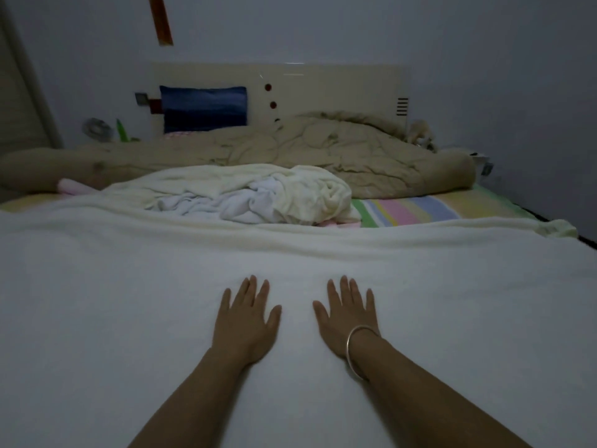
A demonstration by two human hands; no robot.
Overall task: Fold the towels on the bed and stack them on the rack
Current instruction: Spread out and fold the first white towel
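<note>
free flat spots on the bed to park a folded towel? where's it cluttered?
Free: the spread white towel is flat to either side of the left hand and right hand; also the striped sheet between the crumpled towel pile and the wall. Crowded: that pile mid-bed, and the bunched tan quilt across the head end.

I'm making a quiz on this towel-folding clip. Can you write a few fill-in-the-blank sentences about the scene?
1. Both hands, left hand and right hand, lie ____ on the spread white towel.
2. The bracelet sits on the ____ wrist.
3. The crumpled towels lie ____ the spread towel.

Answers: flat; right; beyond
</note>
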